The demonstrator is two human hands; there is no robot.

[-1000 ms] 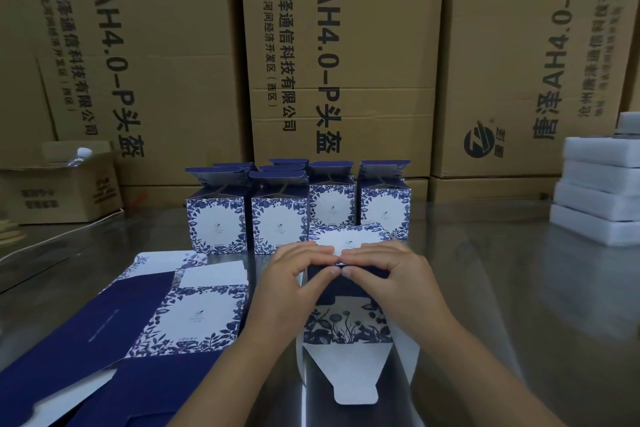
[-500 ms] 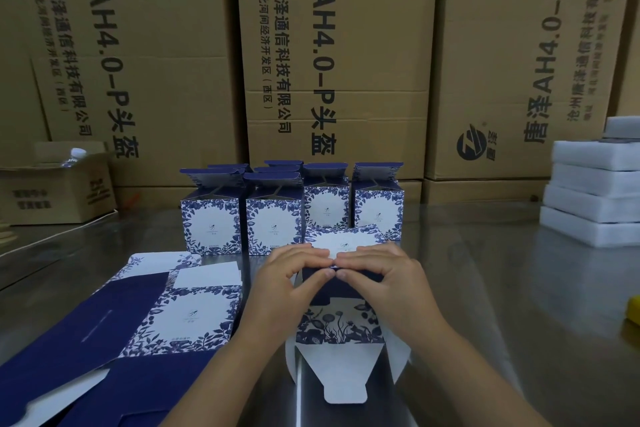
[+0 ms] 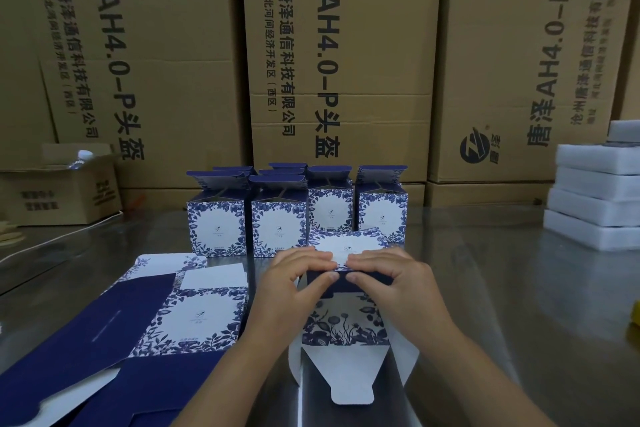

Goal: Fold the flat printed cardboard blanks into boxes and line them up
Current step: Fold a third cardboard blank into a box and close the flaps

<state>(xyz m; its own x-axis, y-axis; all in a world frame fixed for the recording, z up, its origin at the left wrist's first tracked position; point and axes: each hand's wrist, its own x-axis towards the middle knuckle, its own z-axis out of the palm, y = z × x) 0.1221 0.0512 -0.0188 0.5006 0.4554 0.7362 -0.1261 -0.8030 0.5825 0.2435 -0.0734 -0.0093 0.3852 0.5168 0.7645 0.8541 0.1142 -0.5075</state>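
A half-folded blue-and-white floral box (image 3: pixel 344 329) lies on its side on the metal table (image 3: pixel 502 305), its white bottom flaps pointing toward me. My left hand (image 3: pixel 294 282) and my right hand (image 3: pixel 391 282) both grip its far end, fingertips pressing along a dark blue fold, thumbs underneath. Several folded boxes (image 3: pixel 277 218) stand upright in rows just behind, their top lids open. To the left lies a spread of flat printed blanks (image 3: pixel 166 322), blue and floral sides up.
Large brown shipping cartons (image 3: pixel 339 62) form a wall behind the table. A small open carton (image 3: pixel 59 194) sits at the back left. White foam slabs (image 3: pixel 595 204) are stacked at the right. A yellow object (image 3: pixel 636 317) peeks in at the right edge.
Both hands stay on the box's far end; the fingertips have spread slightly apart along the fold. The view has shifted a little, nothing else moved.
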